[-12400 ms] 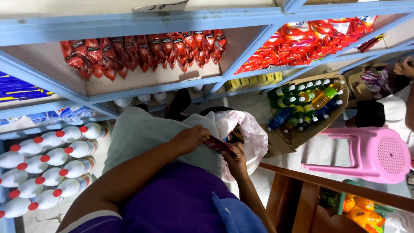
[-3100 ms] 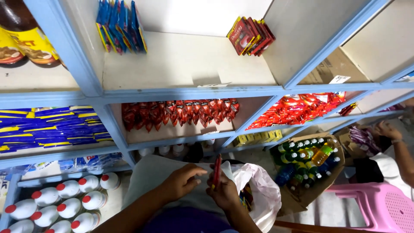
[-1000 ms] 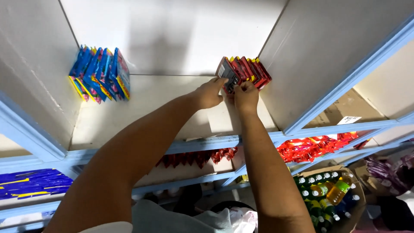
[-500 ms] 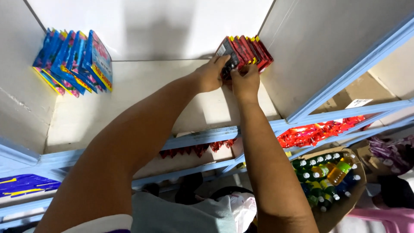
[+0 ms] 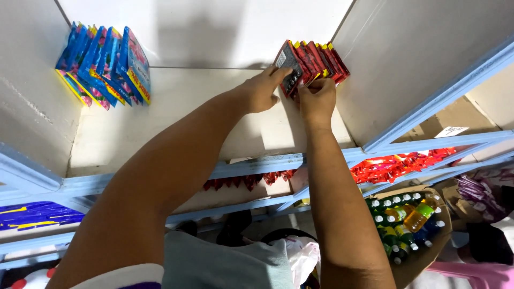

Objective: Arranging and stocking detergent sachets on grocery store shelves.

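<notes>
Both hands (image 5: 292, 91) on red packets (image 5: 313, 60)

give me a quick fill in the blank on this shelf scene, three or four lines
1. Both hands, the left hand and the right hand, are at the row of ____ packets at the back right of the shelf.
2. The blue packets stand at the back ____ corner of the same shelf.
3. The bottles with green caps sit in a ____ box lower right.

Missing words: red; left; cardboard
</notes>
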